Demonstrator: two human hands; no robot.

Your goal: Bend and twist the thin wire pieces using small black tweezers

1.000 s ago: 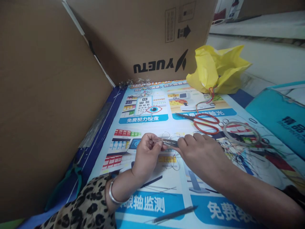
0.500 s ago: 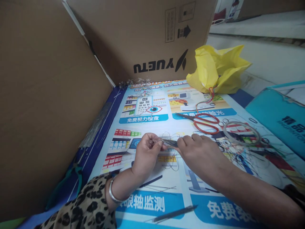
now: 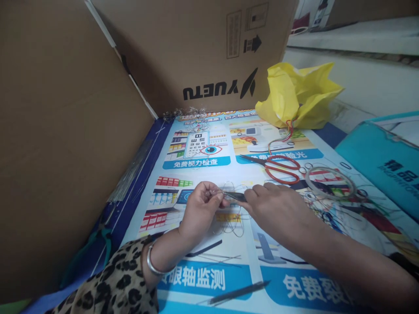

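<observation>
Thin silver wire (image 3: 233, 226) lies in loose loops on the bright picture poster (image 3: 203, 279) that covers the table, right under and between the two hands. In the head view, the left hand (image 3: 200, 210) pinches one end of the wire tight with its thumb and fingers. The right hand (image 3: 275, 208) is closed around a small dark metal tool (image 3: 234, 196). The tip of the tool points at the left hand and meets the wire there. The left wrist wears a shiny silver bracelet (image 3: 151, 264) and a leopard-spot sleeve (image 3: 114, 288).

Just behind the right hand lie red-handled scissors (image 3: 283, 169). A clear round tape ring (image 3: 330, 183) sits beside them. A crumpled yellow plastic bag (image 3: 297, 93) is further back, next to a big brown cardboard box (image 3: 196, 52). A blue-green box (image 3: 382, 170) stands at the right edge. A thin dark stick (image 3: 238, 293) lies on the poster near the person.
</observation>
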